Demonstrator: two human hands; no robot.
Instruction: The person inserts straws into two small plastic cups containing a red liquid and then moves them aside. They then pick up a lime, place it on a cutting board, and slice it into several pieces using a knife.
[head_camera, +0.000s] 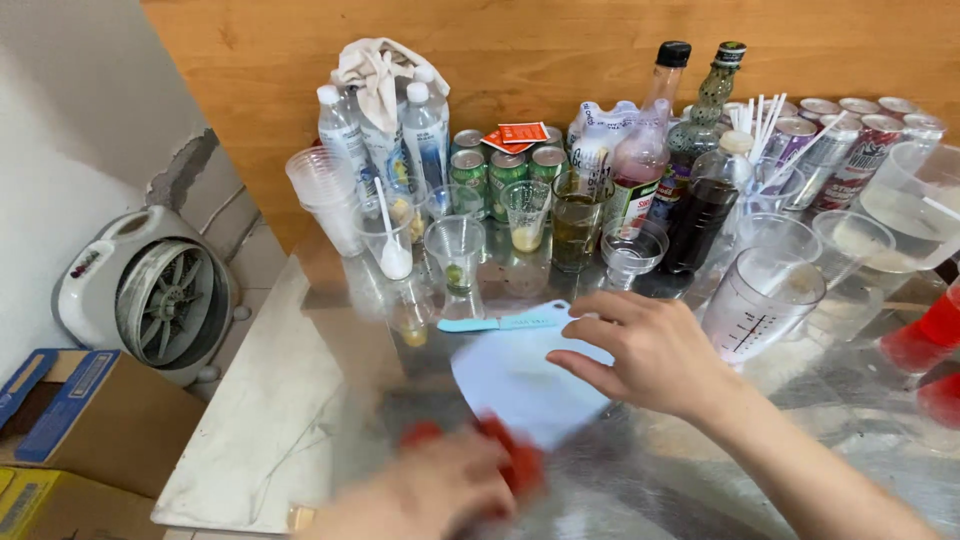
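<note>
A right hand (655, 350) lies with fingers loosely spread, fingertips pressing the far edge of a pale blue cutting board (520, 385) on a metal table (700, 470). Nearer the camera, the left hand (430, 490) is blurred; it closes around a red object (515, 462) at the board's near edge, though what that object is cannot be told.

Just beyond the right fingers, touching the board's far edge, lies a turquoise-handled knife (500, 322). Left of it stands a clear cup (455, 262) with a green piece at the bottom, and further left a cup holding a white spoon (388, 245) and a stack of empty cups (325, 190). Right of the right hand stands a graduated measuring cup (762, 300).

Further back, against a wooden wall (560, 50): water bottles (425, 130) with blue-and-white labels under a bunched cloth (380, 70), green cans (500, 170) topped by small red packets (520, 135), a pink-filled bottle (645, 150) with a black cap, a dark syrup bottle (705, 210), white straws (758, 125) and a row of silver-and-red cans (860, 135). A glass of amber liquid (576, 225) crowds the space between board and cans.

Off the table, far left of both hands, a white fan (150, 290) sits above cardboard boxes (70, 420) with blue panels.
</note>
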